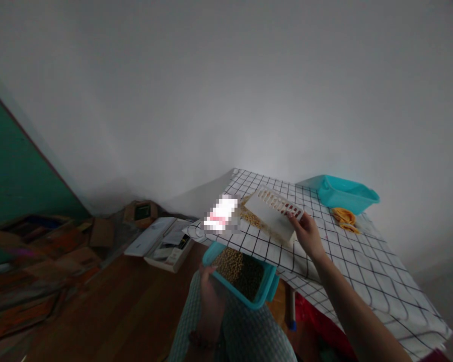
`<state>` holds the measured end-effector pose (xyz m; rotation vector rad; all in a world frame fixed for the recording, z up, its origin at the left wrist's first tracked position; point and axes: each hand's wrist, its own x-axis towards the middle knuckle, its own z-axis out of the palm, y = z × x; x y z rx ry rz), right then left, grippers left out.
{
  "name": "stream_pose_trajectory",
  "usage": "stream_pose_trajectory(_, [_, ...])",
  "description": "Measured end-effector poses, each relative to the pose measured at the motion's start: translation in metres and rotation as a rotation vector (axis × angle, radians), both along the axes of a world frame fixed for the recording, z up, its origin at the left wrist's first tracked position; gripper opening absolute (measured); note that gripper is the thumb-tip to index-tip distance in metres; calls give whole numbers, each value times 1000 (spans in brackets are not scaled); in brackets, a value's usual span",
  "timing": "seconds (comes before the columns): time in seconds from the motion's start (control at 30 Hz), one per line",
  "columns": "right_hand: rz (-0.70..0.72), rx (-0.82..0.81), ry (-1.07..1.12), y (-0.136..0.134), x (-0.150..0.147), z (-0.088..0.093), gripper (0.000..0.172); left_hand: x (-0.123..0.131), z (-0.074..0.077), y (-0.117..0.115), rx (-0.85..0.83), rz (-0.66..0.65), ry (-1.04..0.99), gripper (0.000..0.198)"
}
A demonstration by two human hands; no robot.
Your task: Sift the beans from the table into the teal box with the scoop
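Observation:
My left hand (208, 284) grips the near-left end of a teal plastic basin (257, 304), which sits over my lap below the table edge. Inside it, pale round beans (231, 264) lie to the left and dark green beans (249, 279) to the right. My right hand (307, 232) is closed on the right edge of a white plastic piece with a row of slots (270, 213), tilted over the tabletop. Yellowish kernels (251, 217) are spread on the cloth along its left side. What lies underneath the white piece is hidden.
A checked cloth (362, 266) covers the table against the wall. On it are a bright, pixelated rectangle (222, 213), a second teal basin (347, 196) and an orange cloth (344, 217). Boxes (169, 251) stand on the floor to the left.

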<state>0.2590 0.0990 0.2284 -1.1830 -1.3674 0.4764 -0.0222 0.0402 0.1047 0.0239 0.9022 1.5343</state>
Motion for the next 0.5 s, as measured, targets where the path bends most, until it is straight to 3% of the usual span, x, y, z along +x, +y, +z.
stream_pose_trajectory(0.27, [122,-27,-292,-2,3,13,60,5,18,-1,-14,35,-29,45])
stream_pose_trajectory(0.5, [81,-4,-282,-12,8,10,59,2,8,-1,34,20,-31,45])
